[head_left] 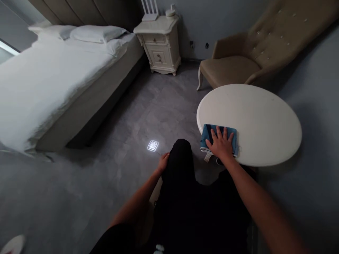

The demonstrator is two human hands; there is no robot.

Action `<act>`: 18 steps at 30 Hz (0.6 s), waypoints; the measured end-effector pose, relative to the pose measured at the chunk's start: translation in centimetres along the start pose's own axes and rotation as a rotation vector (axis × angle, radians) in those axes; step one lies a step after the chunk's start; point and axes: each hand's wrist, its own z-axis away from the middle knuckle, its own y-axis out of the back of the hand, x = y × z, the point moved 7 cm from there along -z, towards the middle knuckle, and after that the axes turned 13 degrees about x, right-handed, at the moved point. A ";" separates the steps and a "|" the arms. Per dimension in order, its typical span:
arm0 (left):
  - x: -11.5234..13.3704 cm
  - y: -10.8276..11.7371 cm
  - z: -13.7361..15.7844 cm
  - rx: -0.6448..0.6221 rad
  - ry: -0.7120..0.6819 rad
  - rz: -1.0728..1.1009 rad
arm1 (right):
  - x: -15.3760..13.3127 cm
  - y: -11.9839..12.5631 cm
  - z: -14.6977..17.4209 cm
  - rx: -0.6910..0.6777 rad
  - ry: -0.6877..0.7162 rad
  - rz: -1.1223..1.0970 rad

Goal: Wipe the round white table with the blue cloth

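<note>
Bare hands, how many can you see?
2: right hand, on the folded blue cloth on the rounded white table; left hand, against the black-clothed knee.

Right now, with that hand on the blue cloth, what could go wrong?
The blue cloth seems to reach past the rim of the white table, so it might slip off if the right hand pushed it further outward. Pressing down that near the rim might also tilt the table, since the left hand is down by the knee, not steadying it.
</note>
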 end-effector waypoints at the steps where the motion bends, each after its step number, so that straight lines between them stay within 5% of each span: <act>1: -0.2 0.1 0.1 0.011 0.003 -0.017 | 0.0 0.0 0.1 0.004 -0.004 -0.003; 6: -0.5 -0.2 1.2 0.073 -0.001 -0.110 | -0.5 -0.3 -0.7 -0.026 -0.015 -0.021; 10: 2.2 -2.0 2.2 0.064 -0.192 -0.247 | -1.1 -1.5 -4.0 -0.099 -0.009 -0.016; 18: 3.9 -4.2 0.9 -0.014 -0.268 -0.353 | 1.1 -5.9 -20.4 -0.113 -0.027 -0.005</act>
